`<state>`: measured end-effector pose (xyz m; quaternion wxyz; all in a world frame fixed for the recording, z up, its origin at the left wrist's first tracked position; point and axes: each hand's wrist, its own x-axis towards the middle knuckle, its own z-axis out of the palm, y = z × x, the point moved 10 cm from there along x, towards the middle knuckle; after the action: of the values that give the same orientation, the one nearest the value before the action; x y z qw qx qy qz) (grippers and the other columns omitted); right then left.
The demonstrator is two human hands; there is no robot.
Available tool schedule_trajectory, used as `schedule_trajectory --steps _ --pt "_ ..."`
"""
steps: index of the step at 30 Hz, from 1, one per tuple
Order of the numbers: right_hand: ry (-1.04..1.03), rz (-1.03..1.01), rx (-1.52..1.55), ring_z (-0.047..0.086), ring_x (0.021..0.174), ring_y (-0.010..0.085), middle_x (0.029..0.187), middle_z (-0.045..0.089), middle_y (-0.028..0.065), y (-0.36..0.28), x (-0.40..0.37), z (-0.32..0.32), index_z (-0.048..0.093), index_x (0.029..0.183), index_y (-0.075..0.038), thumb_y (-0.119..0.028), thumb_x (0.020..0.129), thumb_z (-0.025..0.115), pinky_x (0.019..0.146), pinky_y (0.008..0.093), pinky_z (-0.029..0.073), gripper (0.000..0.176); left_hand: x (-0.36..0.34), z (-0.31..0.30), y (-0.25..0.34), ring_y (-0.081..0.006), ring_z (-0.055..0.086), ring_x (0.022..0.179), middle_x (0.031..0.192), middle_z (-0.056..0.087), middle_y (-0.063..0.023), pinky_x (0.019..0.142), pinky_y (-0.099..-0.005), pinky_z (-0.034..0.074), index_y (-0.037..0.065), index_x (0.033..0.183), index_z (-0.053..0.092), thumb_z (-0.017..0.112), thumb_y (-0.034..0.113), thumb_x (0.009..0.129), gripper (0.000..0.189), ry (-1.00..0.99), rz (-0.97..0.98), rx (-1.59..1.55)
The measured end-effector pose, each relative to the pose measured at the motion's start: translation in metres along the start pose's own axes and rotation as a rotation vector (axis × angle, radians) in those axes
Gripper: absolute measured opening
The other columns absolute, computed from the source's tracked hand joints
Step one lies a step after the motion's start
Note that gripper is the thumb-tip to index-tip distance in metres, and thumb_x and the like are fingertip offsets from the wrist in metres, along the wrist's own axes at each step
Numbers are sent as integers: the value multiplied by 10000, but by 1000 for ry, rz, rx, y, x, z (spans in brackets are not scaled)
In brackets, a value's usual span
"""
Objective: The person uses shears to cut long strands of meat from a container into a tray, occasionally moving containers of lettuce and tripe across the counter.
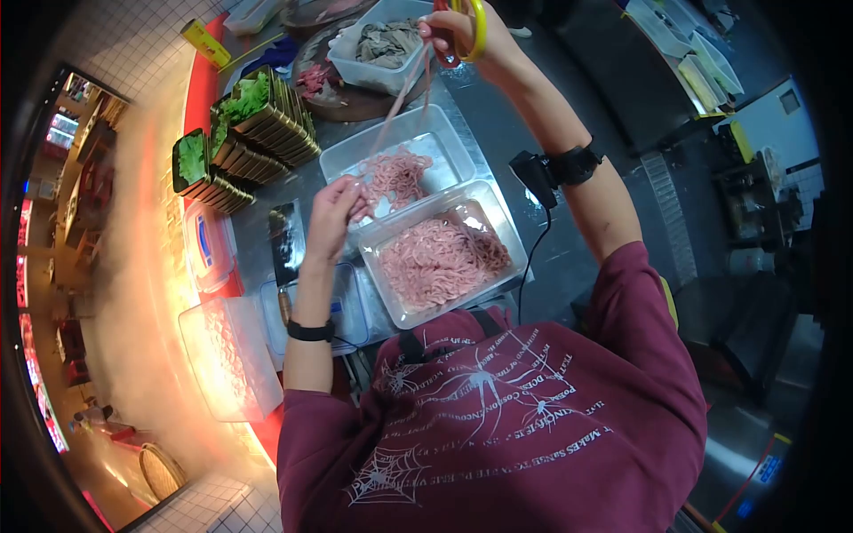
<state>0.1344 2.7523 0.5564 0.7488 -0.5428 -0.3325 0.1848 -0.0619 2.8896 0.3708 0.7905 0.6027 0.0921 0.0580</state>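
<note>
My right hand [453, 34] is raised at the top, its fingers through scissors [480, 31] with yellow and red handles. Long thin pink strips [404, 93] hang from its fingertips toward a clear tray. In that tray [458, 147] lies a small heap of pink meat strips [400, 178]. Over the tray's left edge is my left hand [342, 204], fingers pinched together; what they hold is too small to tell. Nearer to me, a second clear tray [391, 306] contains a larger heap of pink strips [440, 258].
Stacked trays with green leaves [244, 98] stand at the upper left. A cleaver [286, 244] lies beside my left forearm, near a blue-rimmed lid [351, 293]. Behind the trays are a round board [342, 107] and a tub [346, 67] with grey cloth. A translucent bin [227, 355] stands lower left.
</note>
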Motion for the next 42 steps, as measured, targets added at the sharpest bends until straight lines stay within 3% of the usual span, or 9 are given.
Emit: schedule_trajectory --steps 14,19,23,24,27,28,29,31,42 --pt "16 362 -355 544 446 131 691 627 112 210 -70 -43 473 1085 8 -223 876 623 379 249 411 345 23 -14 77 -9 285 483 591 364 92 449 -187 212 66 795 571 517 221 948 224 -85 -251 352" --pt "-271 603 67 540 445 117 644 608 87 243 -147 -12 508 990 -11 -466 951 469 404 231 405 459 36 -1 68 -11 253 501 584 312 109 466 -186 190 93 784 555 496 270 959 256 -85 -374 486" --pt "-371 569 579 538 543 114 722 585 89 210 -187 39 420 1281 17 -438 975 423 538 241 458 549 49 2 64 -10 259 506 590 326 111 477 -183 200 109 776 555 493 276 958 256 -103 -421 546" --pt "-216 553 496 497 498 118 555 511 52 195 -188 41 586 768 -5 -482 975 379 473 248 402 559 51 1 62 -12 264 509 591 336 108 483 -186 208 113 767 553 497 274 956 254 -95 -434 564" --pt "-264 519 851 520 606 140 693 536 102 176 -195 71 584 756 -15 -445 987 353 547 271 443 540 58 6 61 -14 271 511 598 349 102 484 -188 212 115 759 550 498 273 955 257 -88 -409 605" --pt "-354 469 888 518 684 157 803 530 132 176 -200 79 589 1023 36 -409 991 346 606 296 469 508 59 8 60 -14 271 511 598 349 102 484 -188 212 115 759 550 498 273 955 257 -90 -412 606" --pt "-351 469 890 518 684 157 803 530 132 176 -199 82 589 1023 36 -409 991 346 606 296 469 508 60 10 60 -14 274 513 603 357 98 483 -190 212 114 757 551 500 272 955 259 -88 -408 608" --pt "-433 397 918 535 591 179 790 558 94 165 -195 96 327 1379 16 -447 991 357 577 302 470 604 61 15 59 -13 277 516 608 365 95 482 -191 212 112 754 551 501 271 955 261 -90 -407 610" --pt "-238 505 635 461 466 56 679 575 39 207 -130 87 459 1247 12 -354 958 494 429 222 378 468 66 24 61 -128 508 578 602 525 -69 569 -298 403 -28 785 615 510 202 903 279 -122 -91 1148"
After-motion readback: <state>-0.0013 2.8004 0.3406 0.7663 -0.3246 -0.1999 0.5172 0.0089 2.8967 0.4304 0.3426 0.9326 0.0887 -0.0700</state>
